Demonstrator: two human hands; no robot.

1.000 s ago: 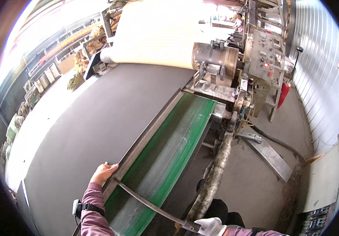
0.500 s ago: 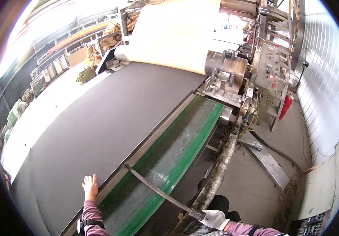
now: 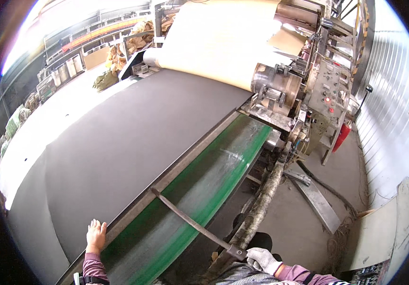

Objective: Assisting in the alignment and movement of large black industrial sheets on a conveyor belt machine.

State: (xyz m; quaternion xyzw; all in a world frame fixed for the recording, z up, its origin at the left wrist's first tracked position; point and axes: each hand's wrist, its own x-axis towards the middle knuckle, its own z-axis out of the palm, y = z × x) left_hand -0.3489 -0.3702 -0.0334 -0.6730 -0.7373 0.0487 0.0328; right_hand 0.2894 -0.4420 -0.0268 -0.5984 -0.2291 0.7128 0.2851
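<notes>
My left hand (image 3: pixel 97 232) is bare and lies flat, fingers outstretched, near the right edge of a wide dark grey sheet (image 3: pixel 133 133). A cross edge shows in the sheet at the lower left, where a lighter grey piece (image 3: pixel 29 213) meets it. My right hand (image 3: pixel 263 260), in a whitish work glove, curls at the near end of a metal bar (image 3: pixel 190 220); part of its grip is hidden. The bar slants across a green-edged belt (image 3: pixel 204 175) to the rail beside the sheet.
Pale yellow material (image 3: pixel 209 42) rises from a roller (image 3: pixel 278 83) at the far end. A control panel (image 3: pixel 328 90) with red lights stands far right, before a ladder. On the floor lie a metal plate (image 3: pixel 316 202) and a hose (image 3: pixel 330 183). A cabinet (image 3: pixel 385 228) stands near right.
The grey sheet's cross edge and the scuff on the green belt have moved away toward the roller. My left hand sits slightly nearer and further left. My right hand stays at the bar's end.
</notes>
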